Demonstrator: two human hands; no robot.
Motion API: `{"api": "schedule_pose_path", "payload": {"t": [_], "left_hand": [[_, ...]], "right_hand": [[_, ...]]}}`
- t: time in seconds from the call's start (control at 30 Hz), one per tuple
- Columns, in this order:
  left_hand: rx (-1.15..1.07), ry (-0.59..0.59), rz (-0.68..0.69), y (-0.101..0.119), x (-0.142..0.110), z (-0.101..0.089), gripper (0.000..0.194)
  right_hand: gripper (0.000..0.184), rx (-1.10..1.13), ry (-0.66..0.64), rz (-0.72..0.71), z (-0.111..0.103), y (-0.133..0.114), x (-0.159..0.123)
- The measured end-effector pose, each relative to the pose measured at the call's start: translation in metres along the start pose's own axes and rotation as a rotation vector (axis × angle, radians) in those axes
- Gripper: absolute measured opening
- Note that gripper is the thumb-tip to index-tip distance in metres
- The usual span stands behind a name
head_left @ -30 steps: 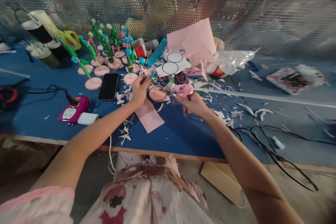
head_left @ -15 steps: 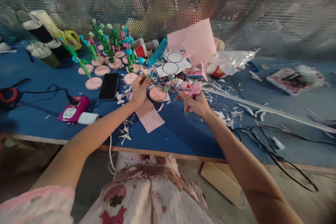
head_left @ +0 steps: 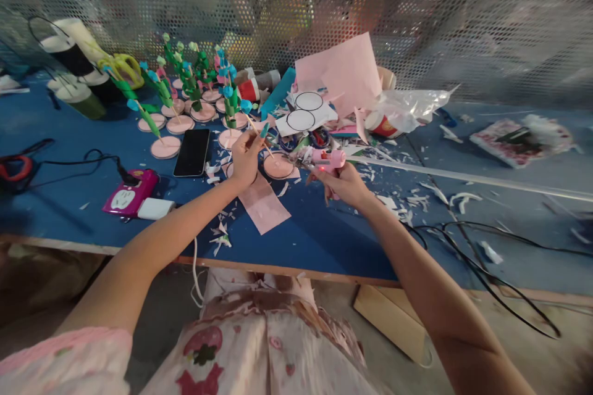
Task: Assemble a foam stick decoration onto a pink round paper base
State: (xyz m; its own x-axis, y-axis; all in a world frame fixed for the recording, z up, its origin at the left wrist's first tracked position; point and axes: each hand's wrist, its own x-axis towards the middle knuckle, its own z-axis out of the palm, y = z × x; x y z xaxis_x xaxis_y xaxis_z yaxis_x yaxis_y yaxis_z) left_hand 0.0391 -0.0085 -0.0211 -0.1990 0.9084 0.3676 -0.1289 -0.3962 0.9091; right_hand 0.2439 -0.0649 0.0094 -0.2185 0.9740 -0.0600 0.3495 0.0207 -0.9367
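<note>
Left hand: The left hand (head_left: 246,163), left of the centre of the frame, has its fingers closed on a thin wooden stick (head_left: 252,123) with a blue paper bud (head_left: 246,106) on its upper end.
Stick: It leans to the upper left, and its lower end comes down on a flat round pink disc with dark rim (head_left: 278,165); firm contact I cannot confirm.
Right hand: The right hand (head_left: 345,185), right of the centre, is wrapped around a pink plastic glue gun (head_left: 328,159). A long clear glue rod (head_left: 445,171) goes out from its back toward the right edge.
Good way of gluing: In my judgement, the stick should be held still and more upright, with glue going all around its foot. The metal nozzle is better directed away from the left fingers, because it may be hot.
Disc between hands: It lies on the blue table (head_left: 315,241), just right of the left hand and to the left of the right hand. The nozzle is close to its right edge; whether they touch, I cannot tell.
</note>
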Motion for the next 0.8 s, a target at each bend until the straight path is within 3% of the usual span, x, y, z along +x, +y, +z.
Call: {"api": "schedule_pose_path", "payload": {"t": [0.43, 0.7, 0.8], "left_hand": [[-0.001, 0.002, 0.012, 0.000, 0.000, 0.001, 0.036], [0.002, -0.029, 0.017, -0.002, -0.001, 0.000, 0.034], [-0.018, -0.052, 0.028, -0.003, -0.002, -0.001, 0.032]], "right_hand": [[0.035, -0.121, 0.006, 0.073, 0.004, -0.009, -0.002], [0.039, -0.130, -0.021, 0.057, 0.004, -0.009, -0.002], [0.043, -0.089, 0.045, 0.003, 0.005, -0.005, -0.002]]}}
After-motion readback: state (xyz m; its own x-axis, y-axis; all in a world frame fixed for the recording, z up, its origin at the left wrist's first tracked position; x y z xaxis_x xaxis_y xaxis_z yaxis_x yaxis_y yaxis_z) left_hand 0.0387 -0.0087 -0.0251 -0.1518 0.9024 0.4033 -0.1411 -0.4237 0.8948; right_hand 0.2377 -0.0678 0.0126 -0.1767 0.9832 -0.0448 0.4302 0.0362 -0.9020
